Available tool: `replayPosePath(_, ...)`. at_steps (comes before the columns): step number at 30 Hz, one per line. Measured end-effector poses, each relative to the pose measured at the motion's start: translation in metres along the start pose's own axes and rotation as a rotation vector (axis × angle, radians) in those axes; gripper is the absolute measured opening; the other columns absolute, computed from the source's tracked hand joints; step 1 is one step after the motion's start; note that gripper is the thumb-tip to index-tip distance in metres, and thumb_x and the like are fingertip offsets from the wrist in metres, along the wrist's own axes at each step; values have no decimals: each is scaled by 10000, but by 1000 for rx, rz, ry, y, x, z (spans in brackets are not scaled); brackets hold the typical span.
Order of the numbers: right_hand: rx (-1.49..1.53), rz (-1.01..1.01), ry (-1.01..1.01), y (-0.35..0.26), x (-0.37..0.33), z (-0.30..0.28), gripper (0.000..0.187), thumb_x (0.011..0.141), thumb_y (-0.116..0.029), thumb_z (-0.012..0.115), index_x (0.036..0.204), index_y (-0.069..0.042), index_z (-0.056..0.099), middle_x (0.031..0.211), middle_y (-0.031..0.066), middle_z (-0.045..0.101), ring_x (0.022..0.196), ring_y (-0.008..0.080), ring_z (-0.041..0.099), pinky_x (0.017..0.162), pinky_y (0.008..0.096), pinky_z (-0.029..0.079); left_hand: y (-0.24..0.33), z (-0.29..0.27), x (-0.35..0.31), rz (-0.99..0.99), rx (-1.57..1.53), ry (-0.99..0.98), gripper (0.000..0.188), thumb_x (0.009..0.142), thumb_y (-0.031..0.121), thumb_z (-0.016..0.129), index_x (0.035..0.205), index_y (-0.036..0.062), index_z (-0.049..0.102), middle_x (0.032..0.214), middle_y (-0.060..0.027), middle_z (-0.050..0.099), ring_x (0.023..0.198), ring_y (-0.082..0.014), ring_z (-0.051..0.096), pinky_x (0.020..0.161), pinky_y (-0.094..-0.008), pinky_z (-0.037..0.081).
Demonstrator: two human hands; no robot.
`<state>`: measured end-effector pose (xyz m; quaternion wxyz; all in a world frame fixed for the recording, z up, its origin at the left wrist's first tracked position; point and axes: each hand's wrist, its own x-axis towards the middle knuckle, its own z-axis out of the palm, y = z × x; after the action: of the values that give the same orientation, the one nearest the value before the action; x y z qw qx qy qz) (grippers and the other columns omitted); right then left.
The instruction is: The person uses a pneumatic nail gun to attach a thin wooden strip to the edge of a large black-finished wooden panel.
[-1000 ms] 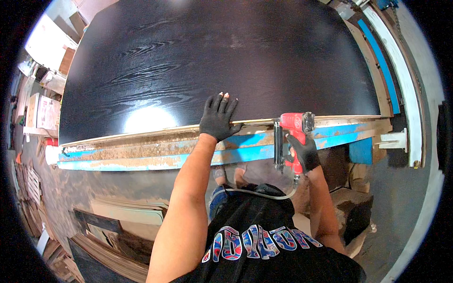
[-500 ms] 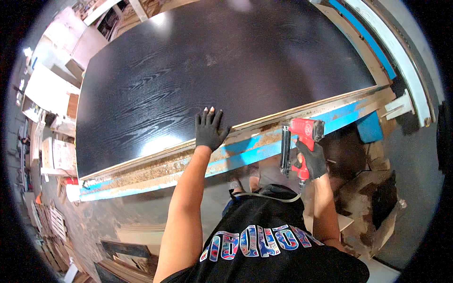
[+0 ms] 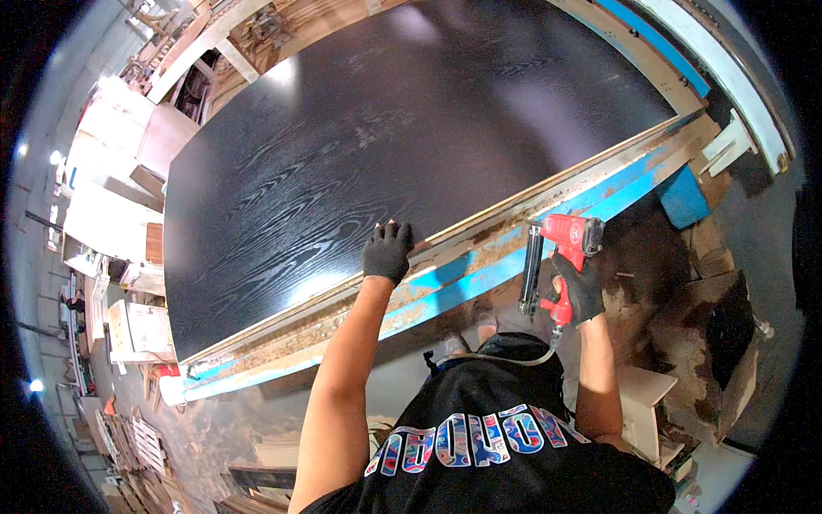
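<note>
A large dark panel [image 3: 411,146] with wood grain and a pale edge lies flat before me. My left hand [image 3: 388,254], in a black fingerless-tip glove, rests on its near edge. Its fingers are slightly bent on the surface, not wrapped round anything I can see. To the right, my gloved right hand [image 3: 580,289] is closed round the handle of a red nail gun [image 3: 572,231]. The gun's black magazine [image 3: 531,267] faces left, and its nose is apart from the panel. A pale air hose [image 3: 535,358] runs from the handle's base toward my waist.
Under the panel runs a worn blue-and-brown frame [image 3: 462,278]. A blue block [image 3: 683,197] sits by its right end, near a white rail [image 3: 715,68]. Boards and a dark opening [image 3: 732,343] lie at lower right. Pale boxes [image 3: 141,330] stand at left.
My left hand's fingers have drawn together and bent from a flat spread on the panel. The nail gun stays in my right hand. The whole view has shifted and turned slightly.
</note>
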<state>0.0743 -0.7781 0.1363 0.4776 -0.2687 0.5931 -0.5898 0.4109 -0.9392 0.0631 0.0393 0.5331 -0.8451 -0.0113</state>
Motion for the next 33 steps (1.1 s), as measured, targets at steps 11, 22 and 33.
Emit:
replayPosePath(11, -77, 73, -67, -8, -6, 18, 195, 851, -114, 665, 1012, -77, 560, 613, 6, 539, 426, 109, 492, 398, 270, 389, -10, 12, 0, 10, -105, 128, 365, 888, 327, 575, 1198, 140, 530, 1306, -148, 538, 1215, -407, 481, 966, -480, 420)
replayPosePath(22, -108, 85, -118, -8, 0, 30, 305, 837, -111, 692, 1112, -97, 561, 764, 20, 600, 467, 90, 509, 397, 247, 400, -2, 18, -2, -102, 63, 16, 422, 888, 286, 556, 1288, 186, 466, 1433, -105, 429, 1267, -375, 451, 953, -476, 434)
replayPosePath(33, -232, 222, -372, -12, 1, 39, 213, 865, -175, 673, 1014, -36, 612, 568, 31, 527, 432, 118, 490, 409, 284, 394, -34, -5, -42, -66, -53, 278, 359, 882, 337, 588, 1203, 177, 571, 1340, -84, 548, 1207, -272, 540, 960, -398, 436)
